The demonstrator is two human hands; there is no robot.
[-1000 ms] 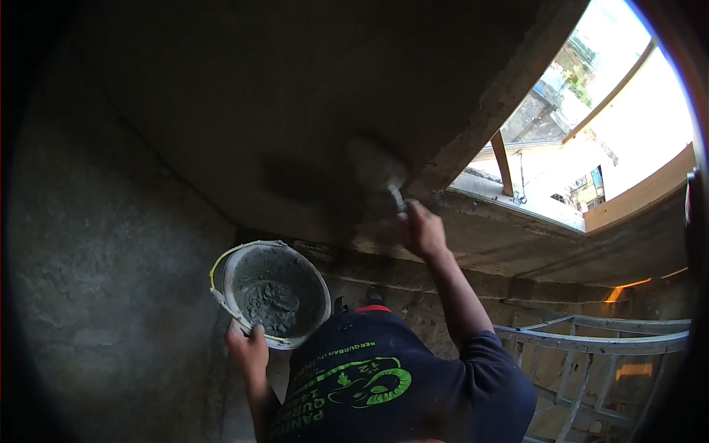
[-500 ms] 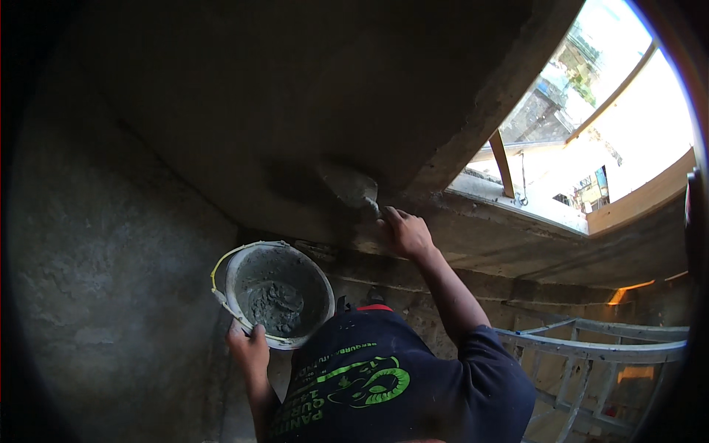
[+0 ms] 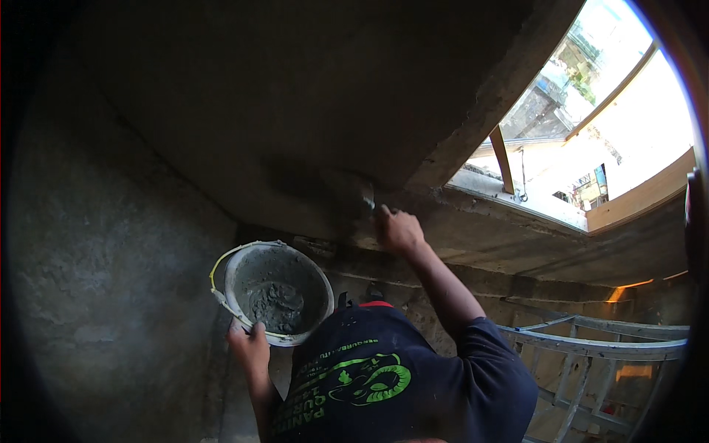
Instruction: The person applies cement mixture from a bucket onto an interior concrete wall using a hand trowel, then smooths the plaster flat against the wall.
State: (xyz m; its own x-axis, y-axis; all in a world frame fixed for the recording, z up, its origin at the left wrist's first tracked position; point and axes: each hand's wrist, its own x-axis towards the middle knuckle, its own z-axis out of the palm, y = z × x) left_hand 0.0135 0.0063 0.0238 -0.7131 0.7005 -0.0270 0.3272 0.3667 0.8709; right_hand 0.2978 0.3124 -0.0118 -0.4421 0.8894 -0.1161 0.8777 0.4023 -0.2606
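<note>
My left hand grips the lower rim of a white bucket with a yellowish handle and holds it up at chest height. Wet grey mortar lies in its bottom. My right hand is raised above the bucket and closed on the handle of a trowel. The trowel's blade lies flat against the dark concrete surface, on a damp grey patch left of the hand. My dark shirt with a green print fills the lower middle.
A rough concrete wall stands at the left. At the upper right a bright opening shows daylight and wooden boards. A concrete ledge runs below the opening. A grey metal frame sits at the lower right.
My right hand has dropped a little and swept the trowel leftward across the concrete surface. The bucket and my left hand have stayed in place.
</note>
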